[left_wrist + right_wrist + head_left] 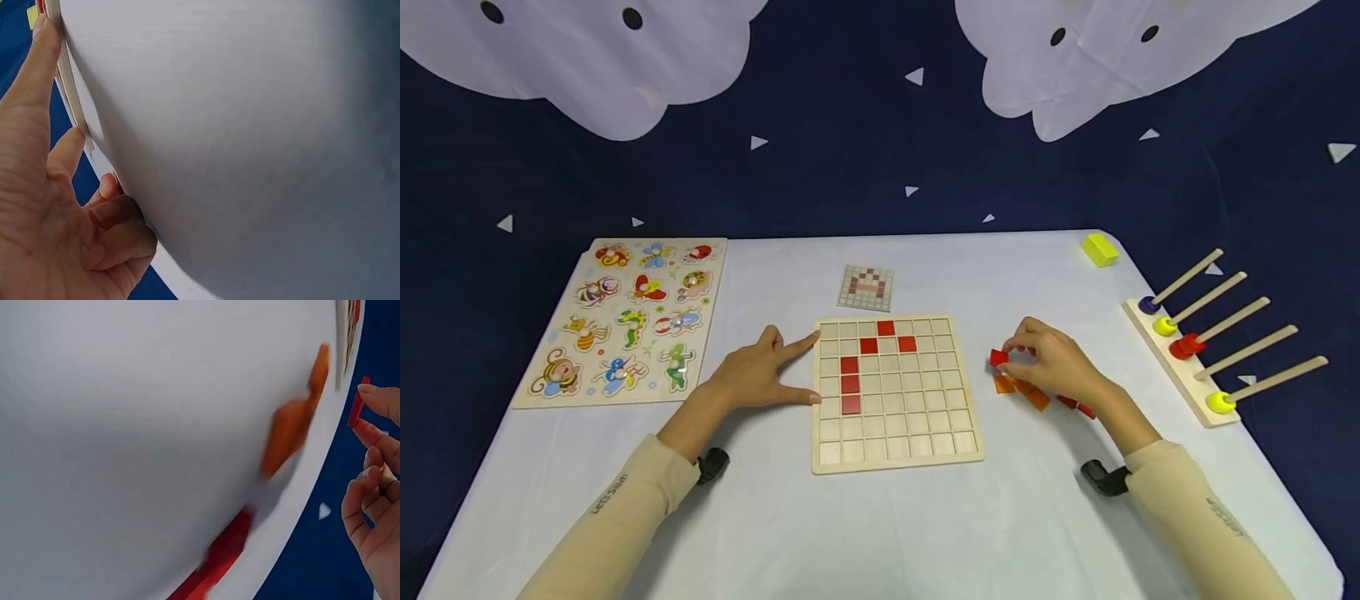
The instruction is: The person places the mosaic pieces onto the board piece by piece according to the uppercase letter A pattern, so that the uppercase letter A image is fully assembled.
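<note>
A wooden grid board (925, 422) lies on the white table, with several red square tiles (850, 384) set in its cells. Against its left edge rest the straight thumb and index finger of my left hand (752, 375); the left wrist view shows the other fingers bent inward. To the right of the board, my right hand (1052, 360) pinches a red tile (358, 403) between thumb and fingertip, above the table. Loose orange tiles (1037, 398) and red tiles (1077, 406) lie beneath and beside that hand, partly hidden by it.
A small pattern card (866, 288) lies behind the board. At the left is an insect puzzle board (574, 344). A yellow block (1100, 250) sits at the back right, near a wooden peg stand (1175, 367) with coloured beads on tilted pegs.
</note>
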### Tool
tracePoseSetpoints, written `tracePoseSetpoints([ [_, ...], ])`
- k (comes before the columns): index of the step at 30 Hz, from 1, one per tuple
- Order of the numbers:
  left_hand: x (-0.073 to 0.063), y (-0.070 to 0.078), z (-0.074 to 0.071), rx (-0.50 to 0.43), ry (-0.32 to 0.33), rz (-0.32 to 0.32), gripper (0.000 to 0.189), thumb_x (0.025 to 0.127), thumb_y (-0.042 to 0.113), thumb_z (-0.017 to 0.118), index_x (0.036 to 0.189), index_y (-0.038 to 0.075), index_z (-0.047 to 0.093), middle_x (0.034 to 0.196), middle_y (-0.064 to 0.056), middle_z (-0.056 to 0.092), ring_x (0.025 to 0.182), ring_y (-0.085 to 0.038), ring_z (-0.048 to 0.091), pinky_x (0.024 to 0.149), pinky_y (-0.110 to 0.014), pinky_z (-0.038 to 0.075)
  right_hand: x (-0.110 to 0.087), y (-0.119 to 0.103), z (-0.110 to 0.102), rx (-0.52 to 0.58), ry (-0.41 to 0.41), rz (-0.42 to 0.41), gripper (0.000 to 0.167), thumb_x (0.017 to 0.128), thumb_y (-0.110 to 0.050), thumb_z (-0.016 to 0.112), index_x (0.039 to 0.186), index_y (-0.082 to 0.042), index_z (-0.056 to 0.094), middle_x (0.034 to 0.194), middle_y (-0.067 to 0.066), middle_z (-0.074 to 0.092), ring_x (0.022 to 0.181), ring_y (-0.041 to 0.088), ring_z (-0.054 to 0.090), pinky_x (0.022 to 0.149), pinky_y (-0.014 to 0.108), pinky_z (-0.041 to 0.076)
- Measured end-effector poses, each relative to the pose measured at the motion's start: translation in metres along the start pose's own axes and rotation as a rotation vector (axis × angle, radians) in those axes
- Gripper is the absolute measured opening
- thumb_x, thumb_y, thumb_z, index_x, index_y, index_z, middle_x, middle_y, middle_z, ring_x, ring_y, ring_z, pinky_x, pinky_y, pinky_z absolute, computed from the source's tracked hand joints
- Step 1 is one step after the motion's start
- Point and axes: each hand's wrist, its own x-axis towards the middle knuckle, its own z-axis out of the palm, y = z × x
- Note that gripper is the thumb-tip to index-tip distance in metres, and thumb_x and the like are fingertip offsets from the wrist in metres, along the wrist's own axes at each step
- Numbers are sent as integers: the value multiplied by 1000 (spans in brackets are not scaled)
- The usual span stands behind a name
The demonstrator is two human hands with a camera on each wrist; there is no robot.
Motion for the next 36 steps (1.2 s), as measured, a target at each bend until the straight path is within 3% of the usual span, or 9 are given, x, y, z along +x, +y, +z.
tracePoseSetpoints([
  [10,-1,1,-2,2,-7,-12,101,71,73,73,155,31,34,108,-11,43,65,-19,44,54,-30,37,39,-41,25,28,-76,-177,23,82,-23,82,99,-7,76,92,2,56,77,17,52,69,32,43],
  [17,0,2,-1,1,-8,-15,101,71,72,74,155,31,34,108,-10,43,65,-19,44,55,-30,37,55,-56,37,-13,-99,-242,24,83,-24,82,99,-7,77,94,1,60,79,13,56,72,33,50],
  [27,-1,2,-3,1,-3,-7,102,70,73,74,155,32,34,107,-10,42,64,-19,43,54,-30,36,61,-61,38,-30,-127,-197,19,80,-25,84,92,-12,76,97,-1,57,84,15,57,74,38,51],
  [31,-1,1,-3,-5,-2,-5,102,70,73,74,155,32,34,106,-10,42,63,-19,43,54,-30,36,57,-62,31,-29,-134,-175,25,82,-26,83,101,-12,77,100,2,57,81,16,52,70,34,47],
  [36,-1,2,-2,-5,-1,-2,102,70,74,73,155,32,34,107,-10,43,64,-19,43,54,-30,36,42,-47,12,14,-138,-75,36,83,-27,81,114,-10,75,104,6,58,80,20,49,68,33,41],
])
